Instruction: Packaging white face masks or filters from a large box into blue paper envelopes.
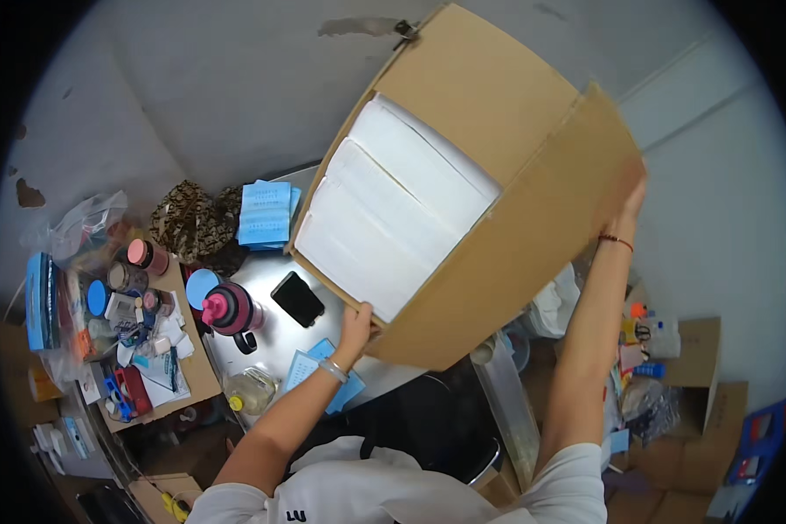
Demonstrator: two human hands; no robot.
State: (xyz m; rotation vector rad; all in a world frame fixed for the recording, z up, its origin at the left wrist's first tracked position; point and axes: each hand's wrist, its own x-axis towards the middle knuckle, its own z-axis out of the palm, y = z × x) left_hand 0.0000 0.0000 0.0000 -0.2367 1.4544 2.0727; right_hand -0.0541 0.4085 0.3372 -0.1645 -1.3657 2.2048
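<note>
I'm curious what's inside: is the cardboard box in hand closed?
No, the cardboard box is open, with white contents showing inside.

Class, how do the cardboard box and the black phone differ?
The cardboard box is brown and large; the black phone is far smaller. The left hand and right hand hold the box, while the phone lies on the table. Both are roughly rectangular.

Left hand (355, 327), right hand (633, 199) partly hidden by cardboard box (506, 253)

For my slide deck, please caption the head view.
Left hand at the near edge, right hand at the right side: an open cardboard box of white stacks.
</note>
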